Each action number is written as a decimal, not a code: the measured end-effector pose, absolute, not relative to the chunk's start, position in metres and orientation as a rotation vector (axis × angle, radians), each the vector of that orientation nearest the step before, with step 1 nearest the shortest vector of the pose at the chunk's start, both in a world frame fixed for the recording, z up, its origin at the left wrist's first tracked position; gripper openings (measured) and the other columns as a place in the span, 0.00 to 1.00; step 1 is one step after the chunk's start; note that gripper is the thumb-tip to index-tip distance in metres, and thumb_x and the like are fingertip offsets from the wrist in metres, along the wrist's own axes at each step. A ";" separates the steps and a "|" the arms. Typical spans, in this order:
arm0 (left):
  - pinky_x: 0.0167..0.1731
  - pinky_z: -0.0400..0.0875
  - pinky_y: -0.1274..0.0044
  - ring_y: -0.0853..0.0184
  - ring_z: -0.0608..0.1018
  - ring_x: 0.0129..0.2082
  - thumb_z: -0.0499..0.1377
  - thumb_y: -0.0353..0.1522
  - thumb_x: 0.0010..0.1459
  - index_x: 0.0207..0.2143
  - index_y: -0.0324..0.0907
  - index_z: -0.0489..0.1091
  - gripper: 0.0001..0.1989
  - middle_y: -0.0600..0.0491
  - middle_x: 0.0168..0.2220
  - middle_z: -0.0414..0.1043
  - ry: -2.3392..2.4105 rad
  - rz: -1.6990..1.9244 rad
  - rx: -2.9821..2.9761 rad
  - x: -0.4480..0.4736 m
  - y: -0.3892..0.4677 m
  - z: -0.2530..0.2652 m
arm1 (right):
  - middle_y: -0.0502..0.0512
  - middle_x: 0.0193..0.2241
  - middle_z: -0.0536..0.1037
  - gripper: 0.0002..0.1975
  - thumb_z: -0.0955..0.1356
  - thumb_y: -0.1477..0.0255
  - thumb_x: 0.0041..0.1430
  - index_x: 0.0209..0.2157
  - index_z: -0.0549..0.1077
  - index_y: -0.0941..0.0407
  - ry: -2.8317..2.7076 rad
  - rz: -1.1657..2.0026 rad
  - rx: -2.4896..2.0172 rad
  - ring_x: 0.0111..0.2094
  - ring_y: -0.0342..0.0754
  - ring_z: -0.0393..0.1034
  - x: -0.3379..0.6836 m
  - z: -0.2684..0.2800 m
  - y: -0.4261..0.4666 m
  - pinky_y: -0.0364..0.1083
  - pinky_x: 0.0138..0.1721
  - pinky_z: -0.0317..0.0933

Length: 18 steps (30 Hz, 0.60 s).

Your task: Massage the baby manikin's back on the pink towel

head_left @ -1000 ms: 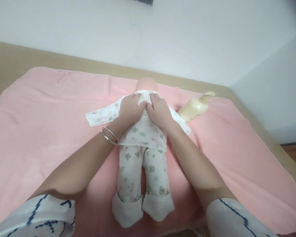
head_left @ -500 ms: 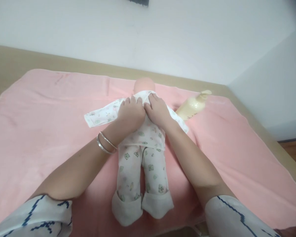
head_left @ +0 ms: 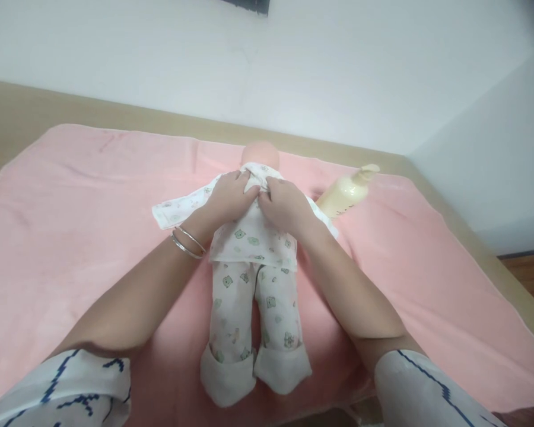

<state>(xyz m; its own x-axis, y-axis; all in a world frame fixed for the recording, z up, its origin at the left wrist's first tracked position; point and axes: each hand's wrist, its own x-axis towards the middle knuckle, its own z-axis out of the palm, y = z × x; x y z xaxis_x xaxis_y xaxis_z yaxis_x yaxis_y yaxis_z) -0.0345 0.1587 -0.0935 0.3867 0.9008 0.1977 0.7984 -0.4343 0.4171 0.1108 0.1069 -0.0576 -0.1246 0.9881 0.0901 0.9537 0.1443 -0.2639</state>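
A baby doll [head_left: 262,154] lies on a pink blanket with its head at the far end, dressed in a white printed top [head_left: 258,237] and matching trousers [head_left: 231,305] with turned-up cuffs. At the upper chest, my left hand [head_left: 231,198] is closed on the cloth of the top, with thumb and fingers near the collar. Close beside it, my right hand [head_left: 287,204] pinches the other side of the same top just below the neck. Between the hands the fabric is bunched. The doll's arms are out to the sides, and my fingertips are partly hidden in the cloth.
A cream-coloured pump bottle [head_left: 345,193] lies tilted to the right of the doll, near its sleeve. The pink blanket [head_left: 93,237] covers most of a tan surface [head_left: 18,107]. A white wall [head_left: 160,59] rises behind it.
My left hand has shifted slightly left, and its fingers have turned inward at the collar. My right fingers have curled in. The cloth near the neck is now more gathered.
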 end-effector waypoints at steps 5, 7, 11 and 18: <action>0.51 0.70 0.62 0.53 0.75 0.47 0.45 0.35 0.67 0.45 0.37 0.73 0.19 0.41 0.45 0.74 1.492 0.573 2.431 -0.033 0.157 -0.091 | 0.66 0.43 0.79 0.13 0.57 0.73 0.69 0.42 0.71 0.59 -2.212 0.092 -1.939 0.46 0.58 0.72 0.100 -0.054 0.096 0.51 0.47 0.64; 0.51 0.70 0.62 0.53 0.75 0.47 0.45 0.35 0.68 0.45 0.36 0.73 0.19 0.40 0.45 0.74 1.508 0.546 2.454 -0.033 0.157 -0.091 | 0.67 0.43 0.79 0.13 0.57 0.73 0.68 0.42 0.71 0.59 -2.203 0.050 -1.927 0.47 0.59 0.72 0.099 -0.060 0.099 0.52 0.47 0.64; 0.51 0.70 0.62 0.53 0.75 0.48 0.45 0.33 0.68 0.44 0.37 0.73 0.17 0.41 0.45 0.74 1.500 0.556 2.547 -0.035 0.158 -0.097 | 0.72 0.46 0.78 0.17 0.55 0.76 0.66 0.46 0.72 0.63 -2.160 -0.058 -1.826 0.51 0.63 0.70 0.101 -0.079 0.112 0.56 0.53 0.62; 0.55 0.68 0.59 0.49 0.74 0.53 0.43 0.34 0.71 0.51 0.33 0.71 0.20 0.35 0.49 0.73 1.663 0.472 2.543 -0.028 0.139 -0.092 | 0.75 0.56 0.75 0.23 0.54 0.73 0.66 0.53 0.70 0.66 -2.140 0.035 -1.666 0.57 0.63 0.68 0.116 -0.094 0.133 0.59 0.59 0.61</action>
<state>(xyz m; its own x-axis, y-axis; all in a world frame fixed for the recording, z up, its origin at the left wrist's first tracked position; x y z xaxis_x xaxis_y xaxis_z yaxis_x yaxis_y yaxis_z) -0.0283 0.1393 -0.0923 0.3689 0.9036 0.2179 0.8832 -0.4138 0.2208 0.1162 0.1331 -0.0936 -0.1889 0.9308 0.3128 0.9201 0.2791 -0.2750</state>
